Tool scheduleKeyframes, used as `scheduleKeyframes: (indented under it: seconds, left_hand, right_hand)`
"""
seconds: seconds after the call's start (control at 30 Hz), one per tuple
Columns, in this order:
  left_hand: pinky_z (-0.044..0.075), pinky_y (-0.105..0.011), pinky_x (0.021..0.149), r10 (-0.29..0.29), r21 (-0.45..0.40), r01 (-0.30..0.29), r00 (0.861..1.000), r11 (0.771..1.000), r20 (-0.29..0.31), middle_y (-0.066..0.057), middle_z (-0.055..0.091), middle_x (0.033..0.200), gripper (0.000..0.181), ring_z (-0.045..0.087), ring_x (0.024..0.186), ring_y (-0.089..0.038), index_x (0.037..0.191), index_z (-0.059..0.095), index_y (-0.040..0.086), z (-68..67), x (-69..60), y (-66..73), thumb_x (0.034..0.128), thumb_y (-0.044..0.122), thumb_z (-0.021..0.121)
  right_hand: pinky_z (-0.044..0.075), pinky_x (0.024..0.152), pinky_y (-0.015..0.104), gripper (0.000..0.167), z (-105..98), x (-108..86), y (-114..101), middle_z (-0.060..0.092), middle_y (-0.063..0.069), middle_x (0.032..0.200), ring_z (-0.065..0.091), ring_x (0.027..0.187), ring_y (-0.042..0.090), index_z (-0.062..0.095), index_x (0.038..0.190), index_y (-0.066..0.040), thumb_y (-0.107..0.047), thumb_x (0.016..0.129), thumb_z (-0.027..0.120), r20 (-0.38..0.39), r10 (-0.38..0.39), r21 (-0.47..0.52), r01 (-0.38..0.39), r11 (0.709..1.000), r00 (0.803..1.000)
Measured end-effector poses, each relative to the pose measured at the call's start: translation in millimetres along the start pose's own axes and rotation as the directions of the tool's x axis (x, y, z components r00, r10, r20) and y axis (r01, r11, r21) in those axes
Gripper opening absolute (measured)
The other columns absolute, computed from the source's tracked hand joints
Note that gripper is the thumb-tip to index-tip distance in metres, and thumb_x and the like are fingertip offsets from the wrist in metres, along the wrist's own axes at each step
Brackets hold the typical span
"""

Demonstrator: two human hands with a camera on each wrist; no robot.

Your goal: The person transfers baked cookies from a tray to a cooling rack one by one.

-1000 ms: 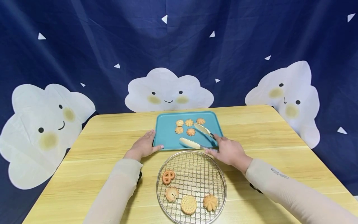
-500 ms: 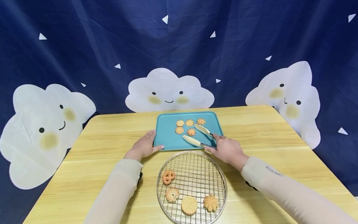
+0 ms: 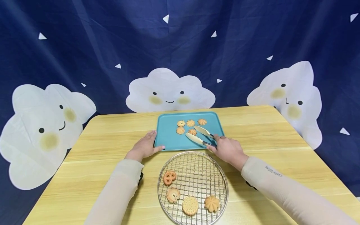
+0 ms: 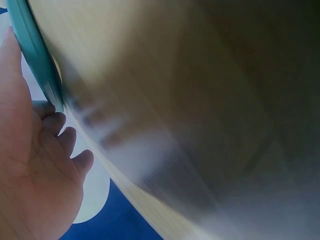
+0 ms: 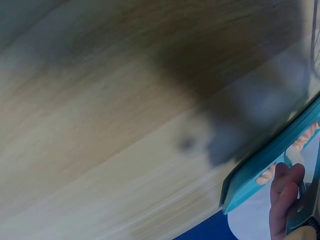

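Right hand (image 3: 229, 150): fingers curled round cream-tipped tongs (image 3: 196, 139), near right corner of teal rectangular tray (image 3: 168, 137)
Left hand (image 3: 144, 145): straight fingers touching left edge

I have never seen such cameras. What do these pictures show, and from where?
No machine here: a person works barehanded. The wide pictures come from a camera on the head; the two close ones, from a camera on each wrist. On the wooden table are a blue tray with five small cookies and a round wire rack with four more cookies. The left hand rests at the tray's edge. The right hand holds tongs, their tips spread apart close to one cookie.
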State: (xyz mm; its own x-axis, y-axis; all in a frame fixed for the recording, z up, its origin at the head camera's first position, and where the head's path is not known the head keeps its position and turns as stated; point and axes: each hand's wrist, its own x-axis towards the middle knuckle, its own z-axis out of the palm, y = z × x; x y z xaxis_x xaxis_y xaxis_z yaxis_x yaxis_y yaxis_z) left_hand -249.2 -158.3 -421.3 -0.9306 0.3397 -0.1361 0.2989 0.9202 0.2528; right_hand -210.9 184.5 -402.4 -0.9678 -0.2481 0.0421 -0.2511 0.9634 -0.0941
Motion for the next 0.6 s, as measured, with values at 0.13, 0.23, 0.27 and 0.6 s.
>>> scheduleKeyframes:
  seconds: [0.13,0.23,0.27,0.6]
  left_hand:
    - [0.016,-0.048,0.114,0.0,0.0,0.0,1.0,1.0,0.001,-0.021,0.014,0.155,0.092,0.012,0.142,-0.036,0.149,0.014,-0.006,-0.8,-0.5,0.6,0.0924,0.057,0.049]
    - [0.016,-0.048,0.114,0.001,0.002,-0.001,1.0,1.0,0.002,-0.021,0.014,0.155,0.092,0.013,0.142,-0.036,0.149,0.014,-0.006,-1.7,-0.9,1.3,0.0924,0.057,0.05]
    - [0.016,-0.048,0.114,0.001,0.002,-0.001,1.0,1.0,0.001,-0.022,0.015,0.155,0.092,0.013,0.142,-0.037,0.149,0.014,-0.006,-1.9,-0.9,1.4,0.0924,0.057,0.05]
    - [0.016,-0.048,0.114,0.005,0.005,-0.005,1.0,1.0,0.005,-0.022,0.015,0.155,0.093,0.013,0.142,-0.036,0.149,0.014,-0.006,-1.3,-0.3,1.0,0.0923,0.058,0.049]
  right_hand:
    - [0.042,0.04,0.036,0.07,-0.2,0.4,0.7,0.065,0.019,0.102,0.063,0.066,0.032,0.05,0.135,0.0,-0.054,0.091,0.055,-0.012,-0.009,-0.012,0.009,1.0,1.0]
    - [0.043,0.04,0.036,0.069,-1.0,0.9,1.4,0.065,0.019,0.101,0.063,0.067,0.032,0.051,0.135,0.0,-0.054,0.091,0.055,-0.014,-0.01,-0.018,0.01,1.0,1.0]
    - [0.043,0.04,0.036,0.069,-1.2,0.9,1.5,0.065,0.018,0.101,0.063,0.068,0.032,0.051,0.135,0.0,-0.054,0.092,0.055,-0.013,-0.01,-0.018,0.009,1.0,1.0]
    - [0.043,0.04,0.037,0.066,1.1,-0.5,4.4,0.066,0.019,0.101,0.063,0.067,0.033,0.052,0.135,-0.002,-0.053,0.093,0.053,-0.047,-0.037,-0.017,0.036,0.999,0.998]
